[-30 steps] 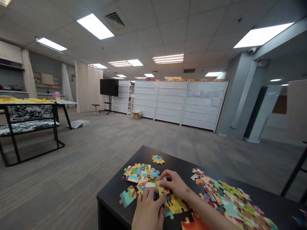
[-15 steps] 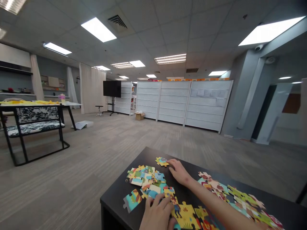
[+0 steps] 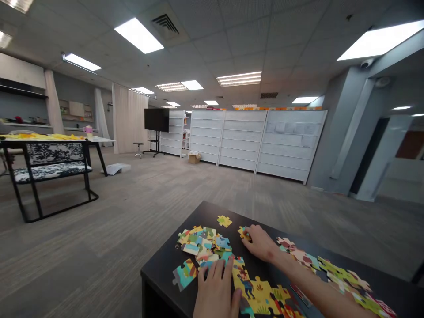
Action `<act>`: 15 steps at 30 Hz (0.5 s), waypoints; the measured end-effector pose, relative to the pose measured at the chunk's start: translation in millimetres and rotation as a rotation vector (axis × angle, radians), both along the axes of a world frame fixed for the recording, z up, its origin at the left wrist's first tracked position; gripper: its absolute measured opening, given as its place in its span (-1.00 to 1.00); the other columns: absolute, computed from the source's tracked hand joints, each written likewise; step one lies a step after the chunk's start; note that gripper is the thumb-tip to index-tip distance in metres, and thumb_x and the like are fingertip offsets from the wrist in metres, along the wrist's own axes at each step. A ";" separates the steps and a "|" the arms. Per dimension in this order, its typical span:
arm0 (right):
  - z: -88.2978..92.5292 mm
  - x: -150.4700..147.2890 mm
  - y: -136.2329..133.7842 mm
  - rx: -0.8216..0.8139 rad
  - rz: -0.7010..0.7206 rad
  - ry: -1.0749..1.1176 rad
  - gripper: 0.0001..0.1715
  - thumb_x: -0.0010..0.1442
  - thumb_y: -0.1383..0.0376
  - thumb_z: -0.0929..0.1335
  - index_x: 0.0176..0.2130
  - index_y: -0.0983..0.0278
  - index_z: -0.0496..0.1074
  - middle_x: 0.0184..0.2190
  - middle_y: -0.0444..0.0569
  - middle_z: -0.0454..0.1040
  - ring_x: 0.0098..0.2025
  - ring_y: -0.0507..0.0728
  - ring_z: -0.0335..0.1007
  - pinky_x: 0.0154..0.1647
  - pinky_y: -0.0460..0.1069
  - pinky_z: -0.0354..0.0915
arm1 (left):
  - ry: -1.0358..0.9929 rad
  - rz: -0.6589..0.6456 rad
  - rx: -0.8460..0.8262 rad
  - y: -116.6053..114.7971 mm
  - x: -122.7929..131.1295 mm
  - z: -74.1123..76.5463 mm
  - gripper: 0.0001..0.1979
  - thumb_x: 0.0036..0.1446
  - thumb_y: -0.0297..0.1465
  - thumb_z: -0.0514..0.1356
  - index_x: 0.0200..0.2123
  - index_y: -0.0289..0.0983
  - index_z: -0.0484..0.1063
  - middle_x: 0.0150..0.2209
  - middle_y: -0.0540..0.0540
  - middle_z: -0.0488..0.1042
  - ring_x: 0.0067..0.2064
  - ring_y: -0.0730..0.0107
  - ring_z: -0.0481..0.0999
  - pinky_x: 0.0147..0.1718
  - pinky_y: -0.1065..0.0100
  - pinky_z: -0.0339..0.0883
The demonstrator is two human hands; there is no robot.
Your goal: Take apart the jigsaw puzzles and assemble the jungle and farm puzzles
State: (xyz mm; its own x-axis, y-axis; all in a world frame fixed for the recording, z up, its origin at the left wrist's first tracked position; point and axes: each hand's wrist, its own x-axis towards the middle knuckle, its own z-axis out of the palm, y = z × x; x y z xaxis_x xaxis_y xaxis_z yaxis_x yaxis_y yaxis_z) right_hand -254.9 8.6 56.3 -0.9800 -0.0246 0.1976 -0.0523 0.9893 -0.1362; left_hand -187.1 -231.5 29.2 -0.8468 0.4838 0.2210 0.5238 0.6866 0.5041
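I see L hand (image 3: 216, 292) flat, fingers splayed, resting at edge of loose jigsaw pieces (image 3: 202, 243), nothing gripped, R hand (image 3: 261, 244) curled over small yellow piece (image 3: 243, 233), can't tell if pinched, all on black table (image 3: 159, 271)

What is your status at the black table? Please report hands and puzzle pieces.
Right hand on a yellow jigsaw piece. Left hand between the jigsaw pile and the joined yellow section. Loose pieces beyond the right forearm, on the black table.
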 end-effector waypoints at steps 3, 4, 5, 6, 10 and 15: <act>-0.6 15.3 -23.6 -0.071 0.090 -0.001 -0.56 0.20 0.21 0.33 0.04 0.31 0.49 -0.05 0.16 0.48 0.03 0.30 0.37 0.11 0.09 0.23 | 0.014 0.023 -0.018 0.5 -3.6 -3.4 -0.37 0.17 -0.29 0.10 0.34 -0.10 0.22 0.33 -0.08 0.29 0.36 -0.02 0.18 0.30 -0.12 -0.05; -1.8 18.3 -32.7 -0.099 0.124 -0.011 -0.53 0.20 0.18 0.34 0.07 0.27 0.49 -0.03 0.12 0.49 0.04 0.27 0.38 0.12 0.06 0.24 | 0.022 0.029 -0.021 -0.4 -4.2 -4.4 -0.38 0.16 -0.32 0.09 0.32 -0.09 0.26 0.34 -0.05 0.27 0.37 0.00 0.15 0.31 -0.13 -0.09; -3.5 19.7 -41.4 -0.127 0.153 -0.022 -0.51 0.20 0.15 0.35 0.09 0.24 0.49 0.00 0.09 0.49 0.06 0.25 0.38 0.12 0.04 0.24 | 0.034 0.035 -0.022 -2.1 -4.3 -4.9 -0.41 0.16 -0.35 0.09 0.28 -0.07 0.31 0.34 -0.04 0.27 0.38 0.01 0.14 0.32 -0.13 -0.11; -5.3 19.2 -49.0 -0.152 0.171 -0.030 -0.48 0.20 0.11 0.36 0.12 0.21 0.48 0.04 0.08 0.49 0.08 0.25 0.38 0.14 0.04 0.24 | 0.050 0.044 -0.023 -4.8 -4.1 -4.8 -0.45 0.16 -0.36 0.10 0.24 -0.06 0.37 0.33 -0.03 0.29 0.38 0.01 0.15 0.32 -0.13 -0.12; -10.5 3.4 -61.0 -0.221 0.178 -0.039 -0.49 0.18 0.14 0.38 0.11 0.17 0.52 0.17 0.07 0.45 0.20 0.31 0.31 0.22 0.10 0.17 | 0.089 0.140 -0.060 -23.0 -3.8 0.6 -0.60 0.15 -0.34 0.14 0.05 -0.06 0.54 0.28 -0.05 0.37 0.36 -0.04 0.18 0.30 -0.13 -0.08; -7.7 -14.8 -44.0 -0.259 0.037 0.012 -0.66 0.21 0.16 0.35 -0.07 0.20 0.57 -0.07 0.05 0.58 0.03 0.30 0.41 0.09 0.15 0.23 | 0.085 0.262 -0.151 -43.1 -14.3 10.8 -0.50 0.17 -0.42 0.09 0.18 -0.06 0.42 0.34 -0.09 0.27 0.36 0.04 0.18 0.23 -0.08 0.04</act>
State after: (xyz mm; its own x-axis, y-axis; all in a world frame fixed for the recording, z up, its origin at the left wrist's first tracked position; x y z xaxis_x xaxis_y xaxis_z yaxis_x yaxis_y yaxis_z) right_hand -269.7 -35.3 48.7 -0.9769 -0.0079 0.2134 -0.0913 0.9188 -0.3841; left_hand -201.4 -274.6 40.0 -0.9287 0.2838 0.2387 0.3547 0.8677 0.3484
